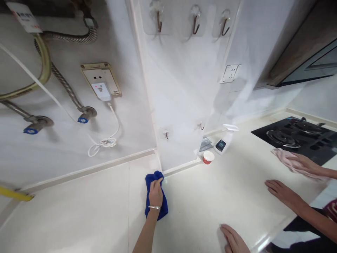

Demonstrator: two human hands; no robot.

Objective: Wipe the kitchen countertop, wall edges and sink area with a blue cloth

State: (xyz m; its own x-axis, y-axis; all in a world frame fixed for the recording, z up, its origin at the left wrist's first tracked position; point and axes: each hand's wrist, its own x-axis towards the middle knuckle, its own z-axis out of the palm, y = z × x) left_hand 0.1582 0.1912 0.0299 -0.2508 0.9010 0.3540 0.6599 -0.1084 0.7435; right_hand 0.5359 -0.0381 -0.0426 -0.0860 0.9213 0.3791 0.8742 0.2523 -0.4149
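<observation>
Cream counter [86, 211], glossy, running along the white wall and round a corner post. Blue cloth [153, 182] lies flat on it at the foot of the post. Small red-and-white cup [208, 157] stands near the wall, a white spray bottle [223, 142] just beside it. Pink cloth [286, 159] lies at the edge of a black gas hob [310, 140] set into the surface.

A small red-and-white cup [208, 157] stands on the pale surface [237, 196] near the wall corner, just beside a white spray bottle [224, 140] and a grey packet [205, 143]. Further right lies a black gas hob [297, 137]. On the wall: three hooks [195, 24] (up high), a charger [100, 91] plugged into a socket, and metal hoses [65, 84].
</observation>
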